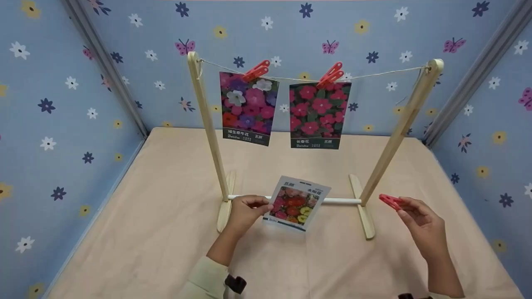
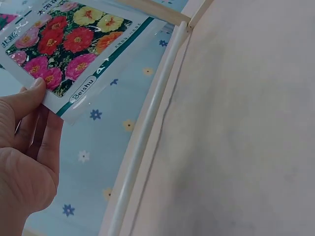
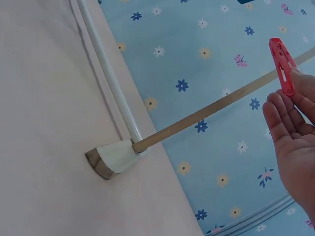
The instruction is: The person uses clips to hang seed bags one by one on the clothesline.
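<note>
My left hand [image 1: 245, 214] pinches the lower left edge of a seed packet [image 1: 293, 204] between thumb and fingers. White-bordered, the packet shows red, pink and yellow flowers; in the left wrist view the thumb lies over its corner [image 2: 74, 49]. On the right, my right hand [image 1: 426, 226] pinches a red clothespin [image 1: 390, 202] at one end, beyond the stand's right foot. The right wrist view shows the clothespin [image 3: 282, 66] pointing up from the thumb and fingertips. Two flower packets, one mixed-colour [image 1: 248, 108] and one pink-red [image 1: 319, 114], hang from the string [image 1: 378, 74].
Red clothespins [image 1: 256, 71] hold the hanging packets to the string. The string runs between two wooden posts [image 1: 210, 133] joined low by a white rod [image 1: 343, 201]. Wooden feet [image 1: 367, 222] stand on the peach cloth [image 1: 166, 199]. Blue flowered panels [image 1: 54, 124] enclose the table.
</note>
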